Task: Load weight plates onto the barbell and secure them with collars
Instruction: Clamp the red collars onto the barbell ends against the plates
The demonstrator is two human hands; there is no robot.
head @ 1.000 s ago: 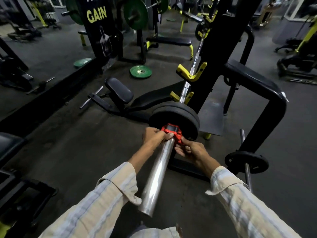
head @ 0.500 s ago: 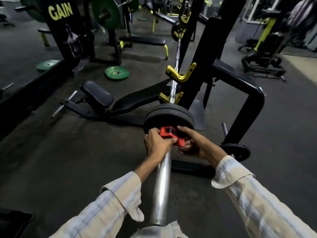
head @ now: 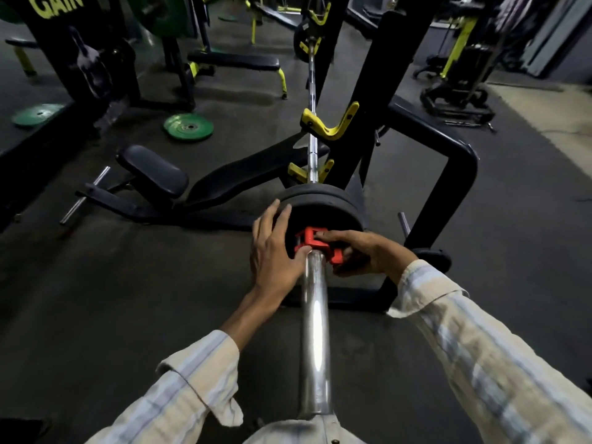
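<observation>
Two black weight plates (head: 323,205) sit side by side on the barbell (head: 315,331), pressed together just beyond my grip. Directly against their near face, the red collar (head: 312,240) encircles the chrome sleeve. My right hand (head: 365,253) closes around the collar's right side, fingers curled over its clamp lever. My left hand (head: 275,248) is spread open, fingers resting on the left rim of the nearer plate, thumb touching the collar's left edge where it meets the sleeve. Beyond the plates, the bar shaft runs away from me through yellow hooks (head: 330,125) on the black rack (head: 378,91). Left of my grip lies a padded bench (head: 243,176); farther left, a green plate (head: 188,127) rests flat on the floor.
</observation>
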